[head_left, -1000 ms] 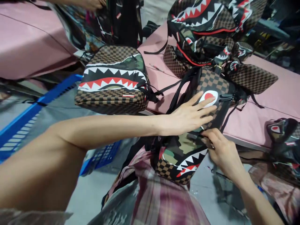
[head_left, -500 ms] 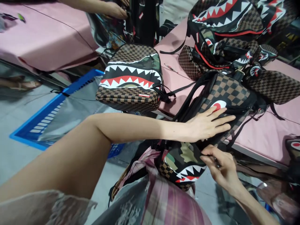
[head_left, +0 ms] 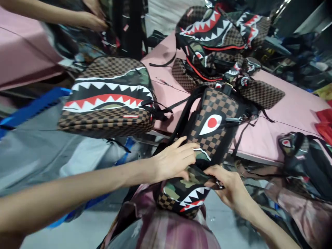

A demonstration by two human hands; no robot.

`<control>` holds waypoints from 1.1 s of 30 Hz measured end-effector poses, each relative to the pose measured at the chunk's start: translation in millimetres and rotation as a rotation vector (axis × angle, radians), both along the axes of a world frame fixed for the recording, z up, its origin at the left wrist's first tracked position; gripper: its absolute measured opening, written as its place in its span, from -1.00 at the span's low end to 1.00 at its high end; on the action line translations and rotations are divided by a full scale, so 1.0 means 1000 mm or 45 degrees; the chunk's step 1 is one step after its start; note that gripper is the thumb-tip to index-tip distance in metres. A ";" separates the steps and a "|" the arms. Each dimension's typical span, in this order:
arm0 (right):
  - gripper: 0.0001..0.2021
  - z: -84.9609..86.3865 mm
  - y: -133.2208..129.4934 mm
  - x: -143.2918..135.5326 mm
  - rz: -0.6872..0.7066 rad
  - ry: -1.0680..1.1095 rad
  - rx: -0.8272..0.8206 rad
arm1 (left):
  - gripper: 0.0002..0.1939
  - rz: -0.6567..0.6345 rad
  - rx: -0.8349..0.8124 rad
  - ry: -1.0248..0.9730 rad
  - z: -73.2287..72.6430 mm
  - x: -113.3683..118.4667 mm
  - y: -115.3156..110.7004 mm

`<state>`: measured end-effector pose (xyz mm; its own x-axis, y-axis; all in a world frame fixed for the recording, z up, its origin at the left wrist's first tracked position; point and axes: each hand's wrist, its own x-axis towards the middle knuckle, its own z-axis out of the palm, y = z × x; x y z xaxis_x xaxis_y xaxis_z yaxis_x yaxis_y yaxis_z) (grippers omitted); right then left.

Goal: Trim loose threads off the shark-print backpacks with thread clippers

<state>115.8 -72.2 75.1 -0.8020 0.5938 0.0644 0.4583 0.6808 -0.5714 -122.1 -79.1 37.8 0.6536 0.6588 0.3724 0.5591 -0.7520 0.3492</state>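
A backpack point(head_left: 212, 140) in brown-and-black check, with a red-and-white eye print and a camouflage shark-mouth pocket, leans upright between my lap and the table. My left hand point(head_left: 176, 160) lies on its front with the fingers stretched out, the thumb near the pocket's upper edge. At that pocket's right side, my right hand point(head_left: 230, 183) pinches the edge between thumb and fingers. Something small and dark shows under the curled fingers, too blurred to name. Left of these hands, a second shark-mouth backpack point(head_left: 109, 98) lies on the table.
More checked shark bags point(head_left: 210, 31) are piled at the back of the pink table point(head_left: 269, 135). A blue crate point(head_left: 33, 107) stands below at left. Another person's hand point(head_left: 95, 21) works at the back left. Another bag point(head_left: 306, 152) is at the right.
My left hand has slid down off the printed eye toward the pocket, uncovering the eye. My right hand stays at the pocket's edge. The view has shifted right.
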 end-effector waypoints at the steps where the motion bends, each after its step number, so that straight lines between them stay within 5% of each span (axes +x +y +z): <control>1: -0.79 -0.001 -0.002 0.003 -0.004 -0.037 0.073 | -0.70 0.034 -0.028 -0.014 -0.003 0.000 -0.006; 5: -0.72 -0.015 -0.013 0.010 -0.035 -0.126 0.531 | -0.94 0.061 -0.036 -0.036 -0.011 0.006 -0.023; 10: -0.78 -0.035 -0.021 0.009 0.127 -0.051 0.823 | -0.79 0.113 0.194 -0.059 -0.027 0.014 -0.041; 25: -0.73 -0.037 -0.015 0.001 0.266 -0.020 0.839 | -0.75 0.175 0.378 -0.156 -0.042 0.005 -0.041; 33: -0.76 -0.043 -0.007 0.017 0.057 0.210 0.707 | -0.93 0.274 0.295 -0.202 -0.029 0.023 -0.033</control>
